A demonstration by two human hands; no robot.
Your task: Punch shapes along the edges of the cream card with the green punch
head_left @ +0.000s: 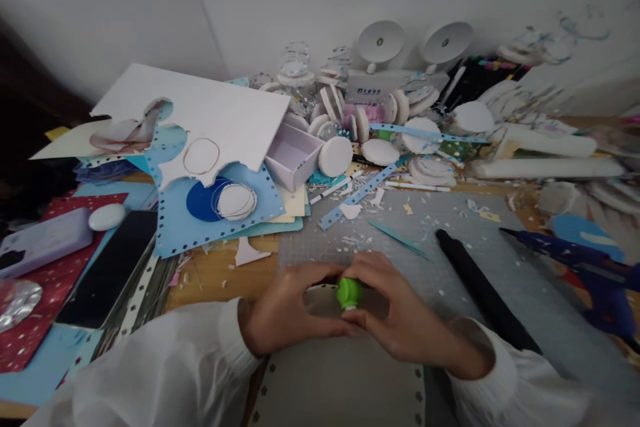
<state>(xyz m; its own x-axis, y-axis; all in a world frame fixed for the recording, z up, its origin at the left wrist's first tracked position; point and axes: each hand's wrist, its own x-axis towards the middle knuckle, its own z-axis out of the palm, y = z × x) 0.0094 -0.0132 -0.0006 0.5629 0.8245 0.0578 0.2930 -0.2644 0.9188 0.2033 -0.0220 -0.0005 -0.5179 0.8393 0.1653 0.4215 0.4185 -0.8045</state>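
My right hand (400,310) is closed round a small bright green craft punch (349,292), which sits at the far edge of a pale grey sheet of paper (340,380). Star-shaped holes run down both sides of that sheet and along part of its far edge. My left hand (295,303) grips the sheet from the left, thumb laid over it and fingers meeting the right hand's fingers by the punch. The near end of the sheet runs out of the picture, and the punch's underside is partly hidden by my right fingers.
A grey cutting mat (320,247) with paper scraps lies beneath. On it are teal tweezers (400,239) and a black rod-shaped tool (485,290). A blue glue gun (580,267) lies right, a phone (113,267) left. Behind stand a lilac box (293,153) and many white discs (335,157).
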